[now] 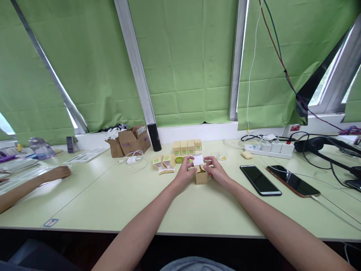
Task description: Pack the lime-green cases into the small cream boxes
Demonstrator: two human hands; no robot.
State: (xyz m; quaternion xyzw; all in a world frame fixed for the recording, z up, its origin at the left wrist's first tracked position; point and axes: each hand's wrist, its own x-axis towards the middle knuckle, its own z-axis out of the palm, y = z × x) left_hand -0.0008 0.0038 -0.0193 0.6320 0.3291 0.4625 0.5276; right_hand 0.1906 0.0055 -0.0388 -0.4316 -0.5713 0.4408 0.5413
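Observation:
A small tan cardboard box point(201, 177) stands on the pale green table point(180, 210) in front of me. My left hand point(186, 171) and my right hand point(216, 169) close on it from both sides. Their fingers pinch a white flap or card point(198, 159) at the box's open top. Just behind, a row of several closed small boxes point(187, 147) with green labels stands upright. Two opened boxes point(164, 163) lie to the left of my hands. A small green item point(179, 160) sits beside them.
Two phones point(260, 180) point(293, 181) lie to the right, one on a cable. A white power strip point(269, 148) and black cables sit at back right. A brown carton point(132, 140) and black cylinder point(154, 137) stand at back left. Another person's hand point(56, 173) rests far left.

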